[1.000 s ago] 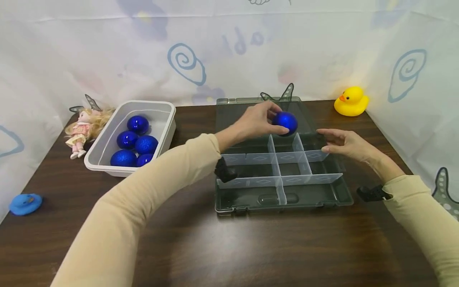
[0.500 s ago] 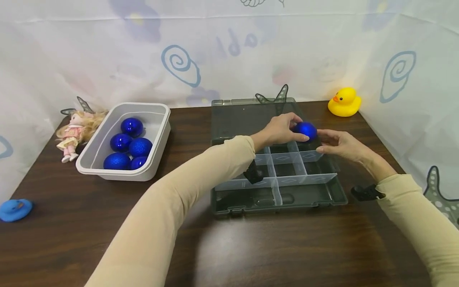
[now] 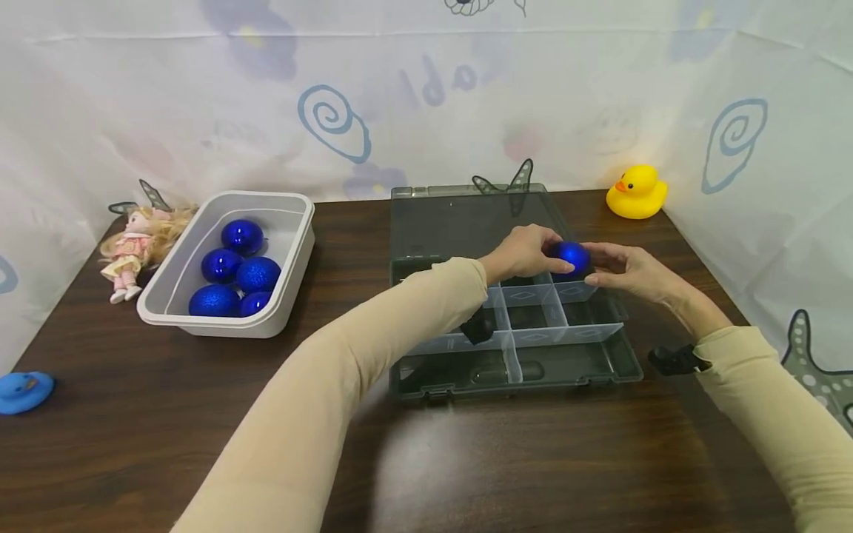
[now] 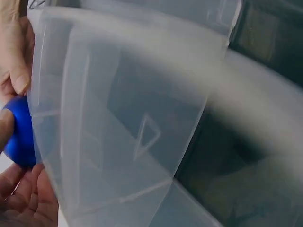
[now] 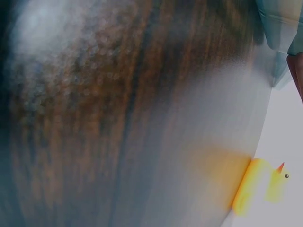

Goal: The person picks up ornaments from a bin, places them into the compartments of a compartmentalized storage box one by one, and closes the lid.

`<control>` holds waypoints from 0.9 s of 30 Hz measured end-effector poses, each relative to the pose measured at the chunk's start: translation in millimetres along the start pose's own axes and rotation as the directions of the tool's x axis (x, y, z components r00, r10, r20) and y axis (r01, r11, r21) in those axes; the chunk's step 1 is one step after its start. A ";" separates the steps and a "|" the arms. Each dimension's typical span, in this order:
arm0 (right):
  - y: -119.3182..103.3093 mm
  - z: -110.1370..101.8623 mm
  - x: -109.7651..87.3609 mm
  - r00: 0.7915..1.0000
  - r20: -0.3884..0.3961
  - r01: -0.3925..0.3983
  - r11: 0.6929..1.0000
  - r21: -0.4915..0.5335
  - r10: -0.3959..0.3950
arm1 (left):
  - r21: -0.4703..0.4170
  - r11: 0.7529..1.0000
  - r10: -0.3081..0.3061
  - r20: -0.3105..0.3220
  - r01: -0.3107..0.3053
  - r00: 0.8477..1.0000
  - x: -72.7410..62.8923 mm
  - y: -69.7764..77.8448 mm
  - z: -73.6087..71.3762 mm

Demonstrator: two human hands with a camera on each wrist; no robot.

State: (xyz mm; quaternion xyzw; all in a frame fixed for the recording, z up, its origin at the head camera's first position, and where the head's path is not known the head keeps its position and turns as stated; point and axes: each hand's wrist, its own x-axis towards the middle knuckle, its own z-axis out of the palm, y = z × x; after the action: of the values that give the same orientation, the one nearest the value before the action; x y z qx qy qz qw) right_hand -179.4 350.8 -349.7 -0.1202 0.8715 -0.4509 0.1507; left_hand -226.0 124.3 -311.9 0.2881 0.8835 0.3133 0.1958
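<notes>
A matte blue Christmas ball (image 3: 571, 259) is in my left hand (image 3: 526, 250), gripped between thumb and fingers over the far right compartment of the dark clear organizer box (image 3: 460, 366). The left wrist view shows the same ball (image 4: 21, 137) beside the clear plastic dividers (image 4: 151, 127). My right hand (image 3: 629, 268) is at the box's far right side, close to the ball, with fairly straight fingers and the thumb apart. Whether it touches the ball or the box wall, I cannot tell. The box lid (image 3: 453, 222) lies folded back behind it.
A white tub (image 3: 293, 296) on the left holds several blue balls (image 3: 243, 237). A doll (image 3: 133, 252) lies beyond it, and a blue duck (image 3: 25, 391) sits at the left edge. A yellow duck (image 3: 636, 192) stands at the back right, near the cloth wall.
My left hand has carried the ball rightward and then lowered it over the far right compartment, beside the right hand. The right hand has kept about the same place at the box. The view has shifted slightly.
</notes>
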 end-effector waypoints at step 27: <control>16.2 -32.3 -11.1 0.998 -0.060 -0.040 0.969 -0.244 0.026 | -0.275 0.957 0.076 -0.057 -0.089 0.995 -107.6 -26.5 -74.2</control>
State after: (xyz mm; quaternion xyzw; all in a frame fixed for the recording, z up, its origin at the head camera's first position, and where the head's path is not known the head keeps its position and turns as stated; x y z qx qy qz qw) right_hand -182.3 388.0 -343.7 -0.1108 0.9262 -0.3407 0.1177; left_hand -193.8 6.7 -257.7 0.2872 0.8222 0.4485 0.2007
